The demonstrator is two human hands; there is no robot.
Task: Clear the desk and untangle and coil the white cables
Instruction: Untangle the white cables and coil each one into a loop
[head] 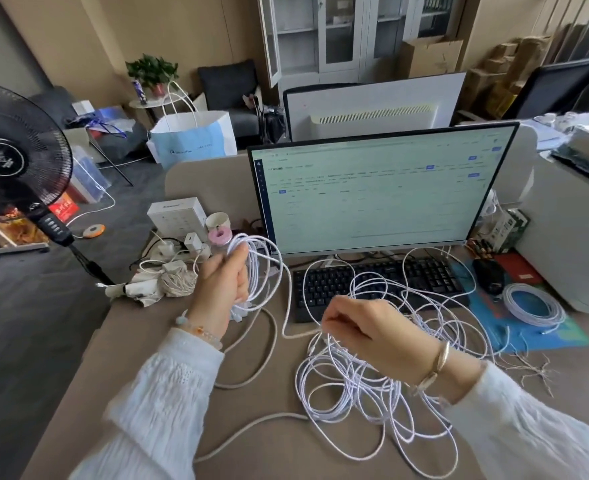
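Left hand is raised above the tabletop, fingers curled round a bundle of looped white cable. Right hand pinches one thin strand between thumb and fingertips, over a loose tangle of white cables sprawled across the beige tabletop and the black keyboard. A neat, flat coil lies on the blue mat.

Tan walls, grey carpet floor, white glass-door cabinet at the back, dark armchair beside it, small round table with a green plant, black standing fan at left, stacked cardboard boxes at right, soft daylight.
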